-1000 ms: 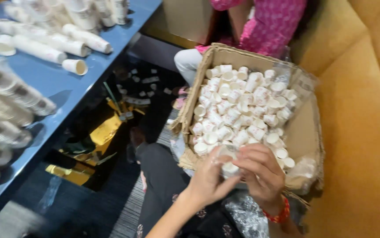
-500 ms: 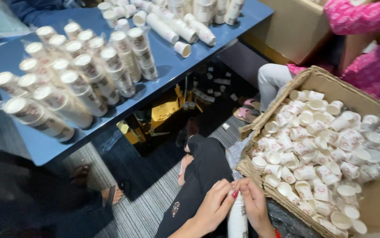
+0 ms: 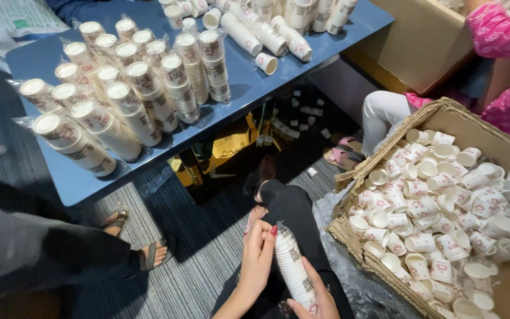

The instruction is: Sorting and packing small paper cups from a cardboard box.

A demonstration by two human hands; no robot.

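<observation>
I hold a stack of white paper cups in a clear plastic sleeve over my lap. My left hand presses against the stack's left side, fingers up near its top. My right hand cups it from below and from the right. A large cardboard box full of loose white paper cups stands on my right. Several wrapped cup stacks stand upright on the blue table ahead.
More wrapped stacks and loose cups lie at the table's far end. A person in a pink top sits behind the box, feet in sandals. Another person's sandalled feet are at the left. Yellow items lie under the table.
The view has swung left and up from the box towards the table. Both hands left the box and now hold a sleeved stack upright over my lap.
</observation>
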